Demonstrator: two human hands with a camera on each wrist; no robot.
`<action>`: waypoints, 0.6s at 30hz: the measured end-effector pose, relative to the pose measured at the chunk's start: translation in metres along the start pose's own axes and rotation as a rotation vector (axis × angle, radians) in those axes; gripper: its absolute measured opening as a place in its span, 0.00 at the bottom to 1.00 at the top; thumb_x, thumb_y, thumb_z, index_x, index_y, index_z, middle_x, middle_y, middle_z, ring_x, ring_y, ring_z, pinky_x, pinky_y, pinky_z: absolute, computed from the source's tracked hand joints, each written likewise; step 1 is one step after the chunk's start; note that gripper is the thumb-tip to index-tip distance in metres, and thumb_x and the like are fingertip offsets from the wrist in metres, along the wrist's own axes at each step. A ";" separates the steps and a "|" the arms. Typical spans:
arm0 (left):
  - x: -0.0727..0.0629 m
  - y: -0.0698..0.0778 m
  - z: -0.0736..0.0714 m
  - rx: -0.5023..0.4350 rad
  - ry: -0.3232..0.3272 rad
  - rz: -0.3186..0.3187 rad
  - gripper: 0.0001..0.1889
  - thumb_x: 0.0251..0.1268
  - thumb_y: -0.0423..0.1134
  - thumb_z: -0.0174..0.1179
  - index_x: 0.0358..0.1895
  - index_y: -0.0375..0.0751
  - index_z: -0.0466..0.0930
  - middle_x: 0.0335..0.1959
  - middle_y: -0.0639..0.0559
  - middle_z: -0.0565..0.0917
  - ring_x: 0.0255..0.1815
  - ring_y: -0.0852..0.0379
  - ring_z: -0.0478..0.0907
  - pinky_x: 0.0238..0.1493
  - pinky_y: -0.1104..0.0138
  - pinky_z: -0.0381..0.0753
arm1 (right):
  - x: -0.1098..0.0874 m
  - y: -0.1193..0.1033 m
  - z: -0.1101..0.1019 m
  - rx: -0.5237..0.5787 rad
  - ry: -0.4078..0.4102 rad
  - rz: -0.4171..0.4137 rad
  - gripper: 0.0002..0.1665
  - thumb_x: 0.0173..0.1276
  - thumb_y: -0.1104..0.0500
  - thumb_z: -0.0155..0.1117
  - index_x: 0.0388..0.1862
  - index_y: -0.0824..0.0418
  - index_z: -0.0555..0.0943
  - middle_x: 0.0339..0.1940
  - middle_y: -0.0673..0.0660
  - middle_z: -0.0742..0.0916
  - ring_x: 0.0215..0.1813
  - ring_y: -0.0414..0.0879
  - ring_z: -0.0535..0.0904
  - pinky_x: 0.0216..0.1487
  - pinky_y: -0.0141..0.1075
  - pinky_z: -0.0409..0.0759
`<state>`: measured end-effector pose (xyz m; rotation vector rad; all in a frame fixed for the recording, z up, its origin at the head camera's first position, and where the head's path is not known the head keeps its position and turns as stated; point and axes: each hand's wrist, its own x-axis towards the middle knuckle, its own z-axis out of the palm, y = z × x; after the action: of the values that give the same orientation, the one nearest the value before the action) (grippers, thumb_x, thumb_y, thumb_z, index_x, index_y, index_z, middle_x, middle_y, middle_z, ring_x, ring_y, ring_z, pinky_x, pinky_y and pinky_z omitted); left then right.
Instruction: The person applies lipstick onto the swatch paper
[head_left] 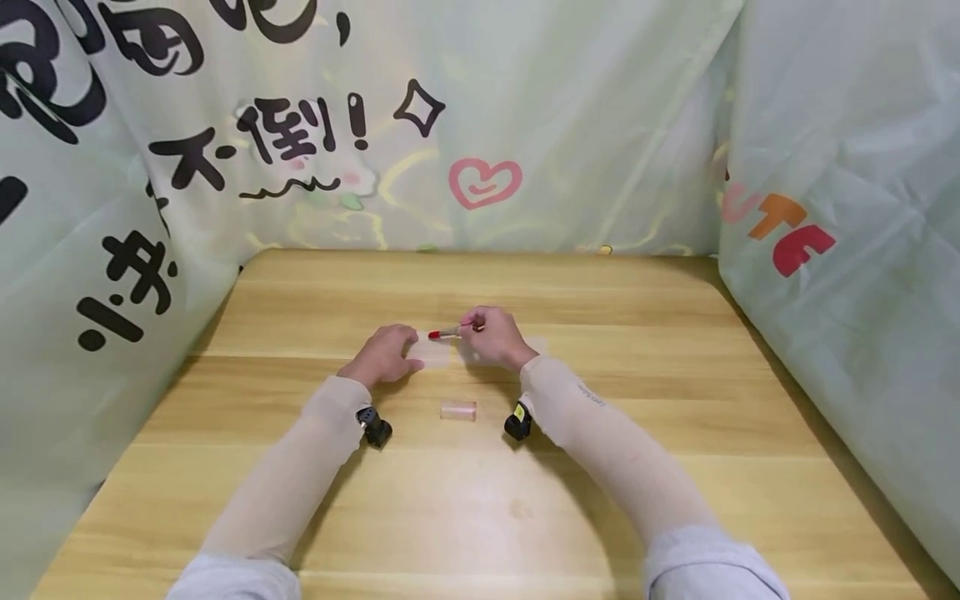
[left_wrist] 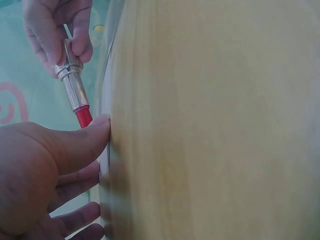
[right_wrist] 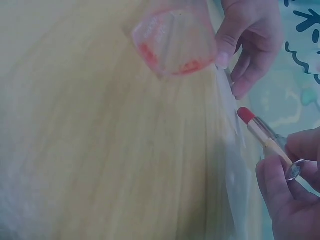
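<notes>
A lipstick (head_left: 444, 333) with a red tip and a shiny metallic tube is pinched between the fingers and thumb of my right hand (head_left: 493, 335). Its red tip points left, over a thin whitish sheet (head_left: 435, 357) lying on the table. My left hand (head_left: 384, 354) rests at the sheet's left end, thumb and fingers spread apart. In the left wrist view, the red tip (left_wrist: 84, 116) shows just behind the left thumb. Nearer to me, between the two wrists, lies a clear pinkish cap (head_left: 458, 411); red smears show inside this cap (right_wrist: 175, 50) in the right wrist view.
The wooden table (head_left: 465, 517) has light grain and stretches around both arms. Pale printed cloth (head_left: 585, 125) hangs along its back and both sides. Each wrist carries a small black camera (head_left: 377, 428).
</notes>
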<state>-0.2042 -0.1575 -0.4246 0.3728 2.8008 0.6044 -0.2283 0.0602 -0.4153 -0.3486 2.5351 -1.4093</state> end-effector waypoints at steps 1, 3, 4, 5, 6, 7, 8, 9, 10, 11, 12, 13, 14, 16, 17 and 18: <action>-0.001 0.000 0.001 -0.001 0.004 -0.002 0.28 0.65 0.42 0.64 0.63 0.29 0.71 0.66 0.34 0.70 0.69 0.37 0.61 0.71 0.49 0.56 | 0.000 0.001 0.001 -0.002 0.001 -0.005 0.06 0.68 0.61 0.63 0.42 0.61 0.82 0.36 0.54 0.84 0.37 0.47 0.78 0.35 0.34 0.78; -0.001 0.000 0.002 0.002 0.016 -0.001 0.27 0.65 0.42 0.65 0.62 0.29 0.71 0.65 0.35 0.71 0.69 0.38 0.62 0.71 0.50 0.57 | 0.000 0.001 0.003 -0.014 0.005 -0.017 0.06 0.68 0.60 0.63 0.41 0.61 0.82 0.36 0.53 0.84 0.37 0.47 0.78 0.36 0.34 0.78; -0.001 0.000 0.002 0.002 0.021 -0.001 0.27 0.65 0.42 0.65 0.62 0.29 0.72 0.65 0.35 0.71 0.69 0.38 0.62 0.71 0.50 0.58 | 0.000 0.002 0.004 -0.021 0.010 -0.021 0.06 0.68 0.60 0.63 0.41 0.60 0.82 0.36 0.53 0.84 0.38 0.47 0.78 0.36 0.34 0.78; -0.002 0.000 0.002 0.004 0.024 0.003 0.27 0.65 0.42 0.65 0.62 0.29 0.72 0.65 0.35 0.71 0.69 0.38 0.63 0.71 0.51 0.58 | 0.000 0.002 0.005 -0.024 0.015 -0.024 0.06 0.68 0.60 0.63 0.41 0.61 0.82 0.36 0.53 0.84 0.38 0.47 0.78 0.36 0.34 0.78; -0.002 0.000 0.002 0.005 0.027 0.005 0.27 0.64 0.42 0.65 0.62 0.29 0.72 0.65 0.35 0.71 0.68 0.38 0.63 0.71 0.51 0.58 | -0.001 0.003 0.006 -0.029 0.020 -0.027 0.06 0.68 0.60 0.63 0.41 0.61 0.82 0.36 0.53 0.84 0.38 0.47 0.79 0.36 0.34 0.79; -0.002 0.002 0.002 0.004 0.029 0.009 0.27 0.64 0.42 0.65 0.61 0.29 0.72 0.65 0.35 0.71 0.68 0.38 0.63 0.71 0.50 0.58 | -0.001 0.002 0.005 -0.036 0.026 -0.029 0.06 0.68 0.60 0.64 0.41 0.61 0.82 0.36 0.53 0.84 0.38 0.46 0.79 0.37 0.34 0.79; -0.003 0.003 0.002 0.000 0.029 0.008 0.27 0.64 0.42 0.65 0.62 0.29 0.72 0.65 0.35 0.71 0.68 0.38 0.63 0.71 0.50 0.58 | -0.002 0.002 0.004 -0.044 0.031 -0.032 0.06 0.68 0.60 0.64 0.41 0.61 0.83 0.35 0.53 0.85 0.38 0.46 0.79 0.37 0.34 0.79; -0.003 0.004 0.002 -0.003 0.030 0.007 0.27 0.64 0.42 0.65 0.62 0.29 0.72 0.65 0.35 0.71 0.68 0.38 0.63 0.71 0.50 0.58 | -0.003 0.002 0.004 -0.049 0.036 -0.032 0.06 0.68 0.60 0.64 0.41 0.61 0.83 0.35 0.53 0.85 0.38 0.46 0.79 0.37 0.35 0.79; -0.004 0.005 0.002 -0.010 0.030 0.002 0.27 0.64 0.42 0.65 0.62 0.29 0.72 0.66 0.35 0.70 0.69 0.38 0.63 0.71 0.51 0.58 | -0.005 0.001 0.004 -0.054 0.037 -0.032 0.06 0.68 0.61 0.64 0.41 0.61 0.83 0.35 0.53 0.85 0.38 0.46 0.79 0.37 0.35 0.79; -0.005 0.006 0.003 -0.014 0.029 -0.001 0.27 0.64 0.42 0.65 0.62 0.30 0.72 0.66 0.35 0.70 0.69 0.38 0.62 0.71 0.51 0.58 | -0.006 0.001 0.004 -0.058 0.040 -0.032 0.06 0.68 0.61 0.64 0.41 0.61 0.82 0.35 0.53 0.85 0.38 0.46 0.79 0.37 0.35 0.79; -0.006 0.006 0.004 -0.020 0.030 -0.007 0.27 0.64 0.42 0.66 0.62 0.30 0.72 0.66 0.36 0.70 0.69 0.38 0.62 0.71 0.51 0.57 | -0.008 0.000 0.005 -0.064 0.042 -0.032 0.05 0.68 0.61 0.64 0.40 0.61 0.82 0.35 0.53 0.85 0.37 0.46 0.79 0.37 0.35 0.79; -0.007 0.005 0.005 -0.024 0.033 -0.008 0.28 0.63 0.42 0.66 0.62 0.30 0.72 0.66 0.36 0.70 0.69 0.38 0.62 0.71 0.51 0.57 | -0.009 0.000 0.006 -0.064 0.044 -0.034 0.05 0.68 0.61 0.64 0.40 0.61 0.82 0.34 0.53 0.84 0.37 0.46 0.79 0.36 0.35 0.78; -0.008 0.004 0.006 -0.029 0.038 -0.008 0.28 0.63 0.42 0.66 0.62 0.30 0.72 0.66 0.36 0.70 0.69 0.39 0.62 0.71 0.51 0.57 | -0.010 0.000 0.007 -0.068 0.048 -0.039 0.05 0.68 0.61 0.64 0.39 0.61 0.82 0.34 0.53 0.84 0.36 0.46 0.78 0.35 0.35 0.78; -0.010 0.003 0.006 -0.030 0.046 -0.007 0.28 0.63 0.42 0.67 0.62 0.31 0.72 0.66 0.36 0.71 0.69 0.39 0.63 0.71 0.51 0.58 | -0.011 -0.002 0.009 -0.073 0.050 -0.047 0.04 0.68 0.62 0.64 0.39 0.62 0.82 0.33 0.53 0.84 0.36 0.46 0.78 0.35 0.35 0.77; -0.011 0.003 0.005 -0.029 0.050 -0.007 0.28 0.63 0.42 0.67 0.62 0.31 0.72 0.66 0.36 0.71 0.69 0.39 0.63 0.71 0.51 0.58 | -0.011 -0.003 0.009 -0.077 0.052 -0.053 0.04 0.68 0.62 0.64 0.39 0.62 0.83 0.33 0.53 0.84 0.35 0.46 0.78 0.35 0.35 0.77; -0.011 0.003 0.004 -0.029 0.056 -0.006 0.28 0.63 0.42 0.67 0.62 0.31 0.72 0.66 0.36 0.71 0.69 0.39 0.63 0.71 0.51 0.58 | -0.011 -0.005 0.009 -0.079 0.052 -0.059 0.04 0.68 0.62 0.64 0.39 0.62 0.83 0.33 0.53 0.84 0.35 0.46 0.78 0.35 0.34 0.77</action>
<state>-0.1916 -0.1569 -0.4249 0.3465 2.8422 0.6627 -0.2148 0.0538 -0.4152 -0.4091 2.6485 -1.3581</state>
